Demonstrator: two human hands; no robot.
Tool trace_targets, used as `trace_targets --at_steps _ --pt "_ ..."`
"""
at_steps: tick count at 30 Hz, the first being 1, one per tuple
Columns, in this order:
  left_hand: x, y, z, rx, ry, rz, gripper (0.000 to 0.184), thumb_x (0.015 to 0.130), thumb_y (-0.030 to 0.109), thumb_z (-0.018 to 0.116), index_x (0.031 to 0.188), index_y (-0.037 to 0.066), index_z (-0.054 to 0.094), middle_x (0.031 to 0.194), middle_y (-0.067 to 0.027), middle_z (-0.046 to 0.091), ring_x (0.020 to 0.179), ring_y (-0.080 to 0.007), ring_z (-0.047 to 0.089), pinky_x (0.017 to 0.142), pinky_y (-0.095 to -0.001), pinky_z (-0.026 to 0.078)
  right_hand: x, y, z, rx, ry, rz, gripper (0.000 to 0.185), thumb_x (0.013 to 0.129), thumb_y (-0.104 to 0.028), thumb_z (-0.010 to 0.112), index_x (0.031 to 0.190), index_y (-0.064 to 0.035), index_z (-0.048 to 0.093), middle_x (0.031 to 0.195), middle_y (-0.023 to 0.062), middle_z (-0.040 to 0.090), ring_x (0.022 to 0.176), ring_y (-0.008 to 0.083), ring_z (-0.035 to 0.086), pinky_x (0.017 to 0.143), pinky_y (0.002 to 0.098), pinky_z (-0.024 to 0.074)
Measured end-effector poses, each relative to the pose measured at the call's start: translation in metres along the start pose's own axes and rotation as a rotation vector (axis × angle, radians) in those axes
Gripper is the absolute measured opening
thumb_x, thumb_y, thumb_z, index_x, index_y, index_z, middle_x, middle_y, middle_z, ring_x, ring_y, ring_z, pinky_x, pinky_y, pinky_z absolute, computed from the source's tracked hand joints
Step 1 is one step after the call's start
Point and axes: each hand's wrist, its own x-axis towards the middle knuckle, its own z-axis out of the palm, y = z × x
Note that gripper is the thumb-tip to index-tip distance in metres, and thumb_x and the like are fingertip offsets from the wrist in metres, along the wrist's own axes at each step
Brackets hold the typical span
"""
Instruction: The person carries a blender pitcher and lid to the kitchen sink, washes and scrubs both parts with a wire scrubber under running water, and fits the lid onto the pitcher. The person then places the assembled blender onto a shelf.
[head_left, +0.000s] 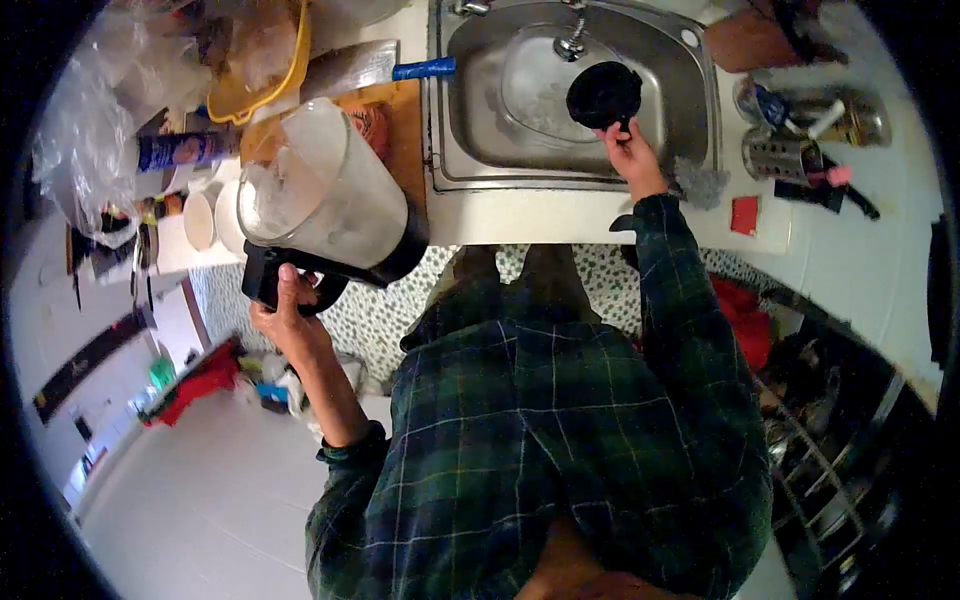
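Your left hand [287, 312] is closed around the black handle of the clear-sided jug [355, 195], which leans over on its side at the front edge of the desk [540, 222], its black base out past that edge and its wide end toward the white cups [200, 218]. Room is tight there: the cups stand just beside the wide end, the cutting board [408, 130] lies beyond the jug, and the cleaver [350, 70] stretches across behind it, its blue handle reaching to the sink's left rim. Your right hand [630, 155] pinches the near edge of a round black lid [603, 92], thumb and fingers narrow on it, over the sink [690, 130] and just on your side of the tap [570, 45] (whether the lid touches the clear tub [515, 90] in the basin, you cannot tell from this angle). You have more open room between the two hands, over the bare front strip of desk, while to the right the perforated holder [782, 158] and a red packet [744, 214] sit outside the sink's rim.
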Motion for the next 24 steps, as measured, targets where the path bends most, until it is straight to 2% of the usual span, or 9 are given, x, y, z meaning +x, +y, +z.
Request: trace_targets --at_steps 2,4,7,10,14,16,17,21,24 --pt "-0.012 0.004 0.013 -0.024 0.194 -0.058 0.016 0.078 0.012 0.067 0.077 0.001 0.055 0.053 -0.0012 0.048 0.046 -0.0096 0.043 0.053 -0.0252 0.044 -0.011 -0.006 0.006 0.188 -0.037 0.248 0.059 0.086 -0.017 0.058 0.126 0.0111 0.025 0.083 0.0099 0.048 0.059 0.0135 0.043 0.071 0.0289 0.0507" --pt "-0.026 -0.001 0.020 -0.041 0.237 0.003 0.016 0.078 0.010 0.066 0.074 0.002 0.053 0.053 -0.0010 0.047 0.045 -0.0089 0.041 0.054 -0.0252 0.043 -0.008 -0.021 -0.014 0.182 -0.005 0.209 0.069 0.087 -0.017 0.057 0.134 0.0091 0.014 0.080 0.0086 0.047 0.058 0.0114 0.040 0.066 0.0243 0.0478" --pt "-0.047 -0.010 0.022 -0.069 0.357 -0.014 0.016 0.076 0.010 0.068 0.076 0.002 0.054 0.055 -0.0015 0.048 0.045 -0.0088 0.042 0.051 -0.0254 0.042 -0.055 -0.025 -0.010 -0.057 0.073 0.225 0.073 0.088 -0.021 0.057 0.138 0.0035 0.010 0.105 0.0151 0.051 0.058 0.0097 0.040 0.058 0.0201 0.0451" --pt "-0.067 -0.020 0.026 -0.035 0.506 -0.074 0.018 0.073 0.008 0.070 0.080 0.000 0.055 0.058 -0.0026 0.052 0.046 -0.0101 0.043 0.049 -0.0252 0.041 -0.094 -0.040 -0.022 0.100 0.135 0.606 0.071 0.088 -0.029 0.056 0.139 -0.0017 0.014 0.134 0.0223 0.036 0.064 0.0085 0.047 0.053 0.0176 0.0452" --pt "-0.064 -0.028 0.038 -0.086 0.511 0.019 0.020 0.072 0.006 0.071 0.082 -0.001 0.055 0.065 -0.0053 0.057 0.048 -0.0100 0.046 0.049 -0.0223 0.038 -0.117 -0.022 -0.013 -0.098 0.079 0.623 0.068 0.089 -0.034 0.053 0.139 -0.0039 0.017 0.133 0.0232 0.037 0.068 0.0073 0.051 0.050 0.0173 0.0443" --pt "-0.047 -0.040 0.045 -0.122 0.533 0.043 0.021 0.071 0.004 0.073 0.082 -0.002 0.056 0.066 -0.0066 0.058 0.050 -0.0100 0.048 0.048 -0.0222 0.037 -0.120 -0.014 0.001 -0.268 0.142 0.566 0.063 0.090 -0.036 0.050 0.138 -0.0066 0.022 0.131 0.0225 0.039 0.069 0.0081 0.053 0.050 0.0175 0.0448" --pt "-0.038 -0.045 0.045 -0.155 0.531 0.057 0.021 0.071 0.004 0.073 0.082 -0.002 0.057 0.067 -0.0067 0.058 0.051 -0.0100 0.049 0.049 -0.0218 0.037 -0.115 -0.019 -0.009 -0.125 0.139 0.657 0.058 0.091 -0.036 0.049 0.136 -0.0081 0.027 0.131 0.0210 0.040 0.071 0.0086 0.053 0.050 0.0176 0.0451" --pt "0.007 -0.069 0.039 -0.178 0.587 0.146 0.019 0.071 0.004 0.073 0.081 -0.002 0.058 0.068 -0.0060 0.059 0.053 -0.0100 0.051 0.048 -0.0217 0.039 -0.121 -0.011 0.000 0.082 0.065 0.697 0.056 0.091 -0.035 0.049 0.135 -0.0064 0.030 0.129 0.0195 0.043 0.072 0.0087 0.053 0.051 0.0165 0.0441" --pt "0.034 -0.078 0.037 -0.240 0.583 0.172 0.020 0.070 0.003 0.073 0.082 -0.003 0.058 0.072 -0.0068 0.060 0.056 -0.0106 0.053 0.048 -0.0225 0.042 -0.114 0.022 0.018 -0.392 0.096 0.559 0.069 0.089 -0.042 0.049 0.135 0.0021 0.025 0.098 0.0098 0.056 0.068 0.0054 0.049 0.054 0.0155 0.0427"
